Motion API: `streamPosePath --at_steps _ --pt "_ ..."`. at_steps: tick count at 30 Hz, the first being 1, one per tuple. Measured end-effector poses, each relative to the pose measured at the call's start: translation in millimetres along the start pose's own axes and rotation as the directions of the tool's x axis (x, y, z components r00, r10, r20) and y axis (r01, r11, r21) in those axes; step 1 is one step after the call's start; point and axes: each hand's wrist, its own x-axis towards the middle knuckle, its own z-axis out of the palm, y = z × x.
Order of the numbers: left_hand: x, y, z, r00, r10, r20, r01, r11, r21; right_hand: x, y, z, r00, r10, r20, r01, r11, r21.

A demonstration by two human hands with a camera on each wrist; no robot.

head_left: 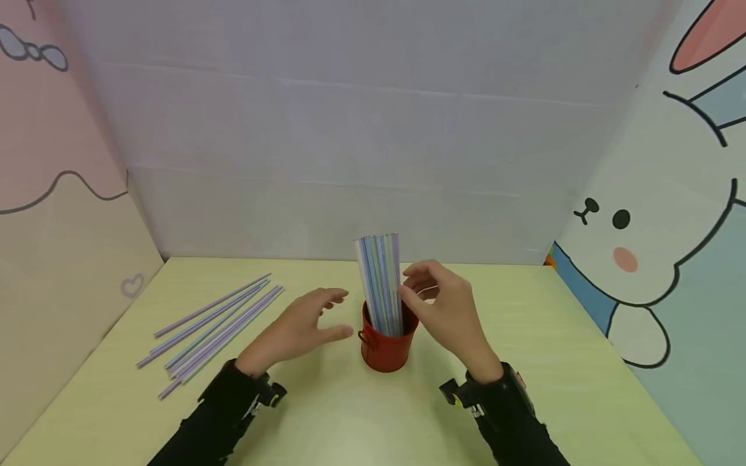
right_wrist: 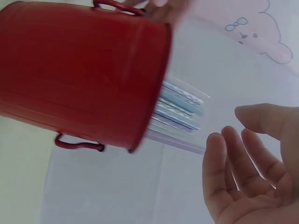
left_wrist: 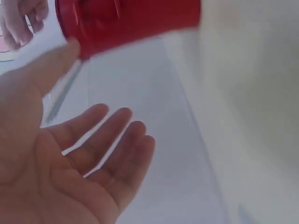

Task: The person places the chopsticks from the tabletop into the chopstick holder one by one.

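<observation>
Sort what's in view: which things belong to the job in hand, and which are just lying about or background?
In the job: left hand, right hand, red bucket, the bundled straws in it, probably the loose straws.

Background: table, rabbit-print wall, wrist cameras.

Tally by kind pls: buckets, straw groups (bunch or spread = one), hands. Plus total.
Red bucket: 1
Straw groups: 2 (straw bunch in the bucket, straw spread on the table)
Hands: 2 (left hand, right hand)
Total: 5
</observation>
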Motion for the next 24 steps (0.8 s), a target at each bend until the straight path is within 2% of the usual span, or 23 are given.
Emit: streamPosePath --at_steps 2,5,10,13,15,20,24 --pt "-14.8 -10.6 -15.8 0.998 0.008 -0.068 0.003 0.989 0.148 -0.7 -3.3 -4.1 1.000 -0.023 0.018 0.023 1.000 0.006" --pt "-39.6 -27.5 -36.1 0.991 0.021 -0.129 0.024 0.942 0.336 -3.2 -5.5 -9.5 0.995 -0.074 0.061 0.076 0.997 -0.024" --pt "-76.8 -55.8 -57.6 0.991 -0.043 -0.125 0.098 0.877 0.470 -7.8 -6.1 -14.3 0.970 -0.179 0.166 0.197 0.975 -0.104" --pt "-90.0 -69.0 -62.0 0.988 -0.088 -0.124 0.140 0.845 0.516 -10.7 -6.5 -15.6 0.952 -0.201 0.230 0.232 0.965 -0.120" --pt "-95.4 -75.0 -62.4 0.985 -0.125 -0.119 0.169 0.833 0.527 -13.1 -7.0 -16.2 0.945 -0.203 0.257 0.242 0.962 -0.127" --pt "-101.1 -80.4 -60.1 0.976 -0.198 -0.093 0.218 0.839 0.499 -18.8 -10.5 -15.6 0.914 -0.246 0.323 0.290 0.953 -0.092" --pt "-102.2 -79.1 -59.1 0.975 -0.191 -0.116 0.223 0.840 0.495 -20.8 -14.5 -13.0 0.883 -0.286 0.372 0.317 0.948 -0.025"
